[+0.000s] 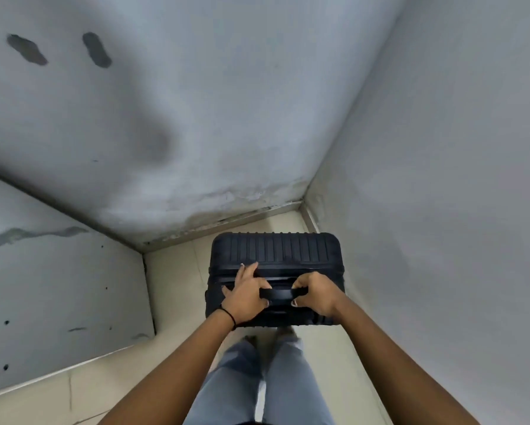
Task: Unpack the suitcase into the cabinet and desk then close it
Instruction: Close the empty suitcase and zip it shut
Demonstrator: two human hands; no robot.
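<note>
The black suitcase (276,250) stands closed in a corner of the room, on the pale tiled floor (171,283), with its top face turned up toward the camera. That face's long axis runs left to right, and the handle (280,293) lies along the same line, midway between the two hands.

The right hand (314,294) is curled round the handle's right end, fingers wrapped over it and tucked under. The left hand (245,294) holds the left end with some fingers bent round it, while its other fingers (251,266) stretch flat across the top toward the ribbed far half of the shell. A thin black band (228,314) sits on the left wrist.

Just beyond the grip rises a stained grey wall (196,118); another wall (441,210) stands close to the right of the right hand. Left of the left hand is a grey panel (58,286) dotted with small holes. Nearer than the grip, under the forearms, are legs in blue jeans (257,378).
</note>
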